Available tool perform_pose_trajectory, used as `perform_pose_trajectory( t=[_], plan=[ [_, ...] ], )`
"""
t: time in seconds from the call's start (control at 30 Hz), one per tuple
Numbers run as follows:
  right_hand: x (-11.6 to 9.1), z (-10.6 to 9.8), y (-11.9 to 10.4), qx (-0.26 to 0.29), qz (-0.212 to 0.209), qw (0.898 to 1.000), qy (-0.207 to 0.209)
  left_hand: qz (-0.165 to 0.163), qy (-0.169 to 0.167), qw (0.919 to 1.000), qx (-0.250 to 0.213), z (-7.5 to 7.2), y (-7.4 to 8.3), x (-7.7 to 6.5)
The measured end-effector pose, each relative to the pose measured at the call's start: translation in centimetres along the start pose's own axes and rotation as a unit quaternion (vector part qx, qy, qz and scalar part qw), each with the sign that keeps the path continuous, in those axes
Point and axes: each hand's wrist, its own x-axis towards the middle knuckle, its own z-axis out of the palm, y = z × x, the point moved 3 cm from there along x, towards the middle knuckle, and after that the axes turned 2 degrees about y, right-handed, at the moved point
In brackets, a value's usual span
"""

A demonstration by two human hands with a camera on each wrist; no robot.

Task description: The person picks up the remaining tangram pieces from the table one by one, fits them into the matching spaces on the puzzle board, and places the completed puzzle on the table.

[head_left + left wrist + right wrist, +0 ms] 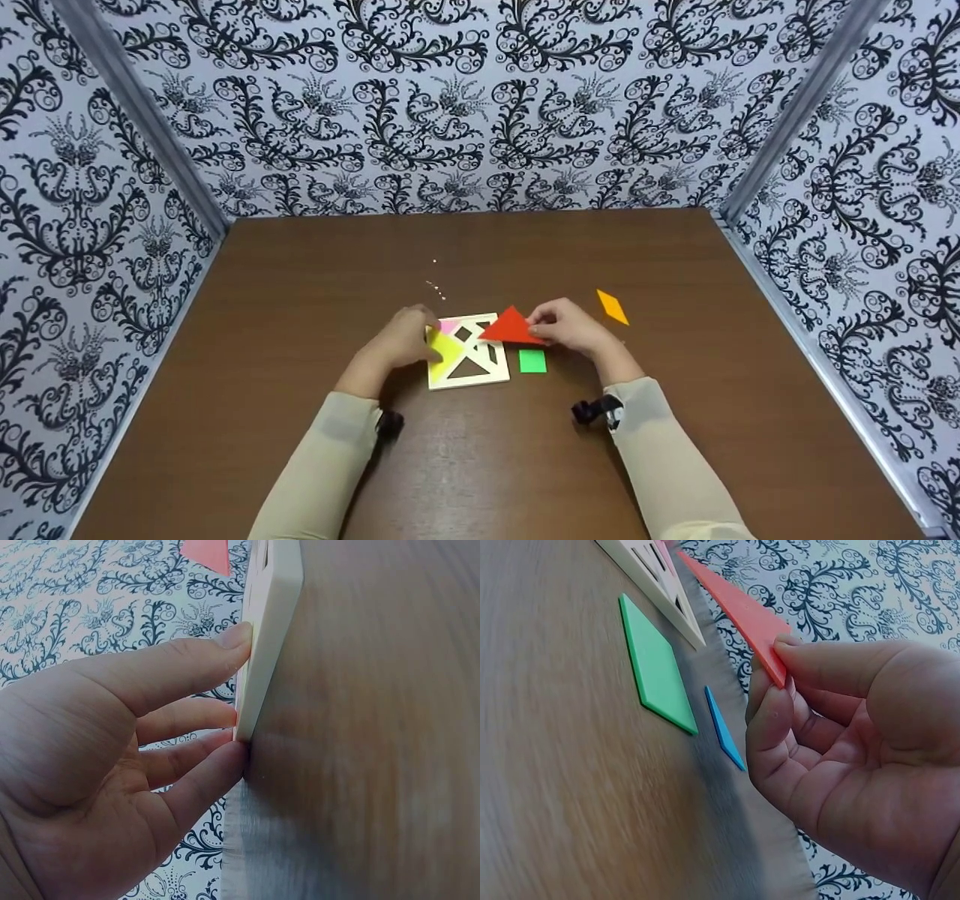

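In the head view, a cream tangram board (469, 382) lies on the table with several dark recesses showing. A yellow triangle (448, 351) and a pink piece (448, 325) sit in its left part. My left hand (403, 337) holds the board's left side, thumb on top and the other fingertips along the edge. Between thumb and fingers, my right hand (568, 327) pinches a red triangle (510, 327) by one corner, raised above the board's right side. A green square (533, 361) lies just right of the board. The right wrist view also shows a thin blue piece (724, 731) nearby.
An orange parallelogram (613, 307) rests on the brown table (300, 270) beyond the right hand. Small white specks dot the table behind the board. Patterned walls (450, 112) close off the back and both sides.
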Motion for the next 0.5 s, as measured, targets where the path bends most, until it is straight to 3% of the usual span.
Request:
perform_pose_trajectory(
  t=[0.23, 0.5],
  plan=[
    [-0.1, 0.7, -0.5, 0.031, -0.023, 0.999, -0.024, 0.02, 0.009, 0.9997, 0.008, 0.0, -0.1, 0.1],
    [0.2, 1.4, -0.6, 0.024, -0.019, 0.999, -0.028, 0.012, 0.012, 0.9998, 0.008, 0.0, 0.0, 0.1]
  ],
)
